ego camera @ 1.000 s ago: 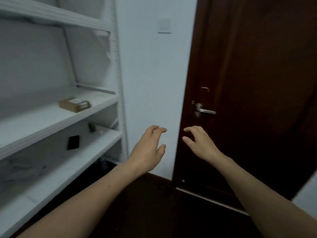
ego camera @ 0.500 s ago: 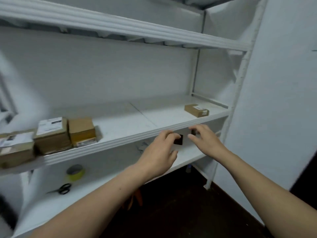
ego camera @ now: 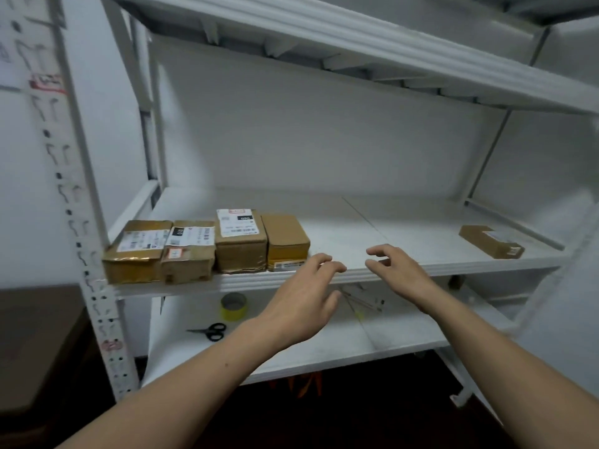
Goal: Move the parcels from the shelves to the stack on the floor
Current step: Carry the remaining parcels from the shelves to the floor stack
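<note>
— What have the hands got?

— Nothing. The left hand [ego camera: 301,296] and the right hand [ego camera: 398,270] both hover at the front edge of the middle shelf [ego camera: 372,228]. Their fingers are loosely spread and slightly bent, and they are empty.

— And the nearest parcel?

— The plain brown parcel [ego camera: 285,241], to the left of the left hand and just beyond it. It ends a row of four parcels [ego camera: 189,251] packed side by side toward the shelf's front left corner. The left fingertips sit just beside its front right corner, but the blur leaves me unable to tell whether they touch.

— How does it lie?

— Long axis front to back, with a short end facing the front edge. I'd judge the left hand takes its near side, and the right must cross leftward to meet it.

— Anything on the right?

— A lone parcel [ego camera: 491,241] near the front right corner, lying askew and well apart from the right hand. The floor stack is out of view.
</note>
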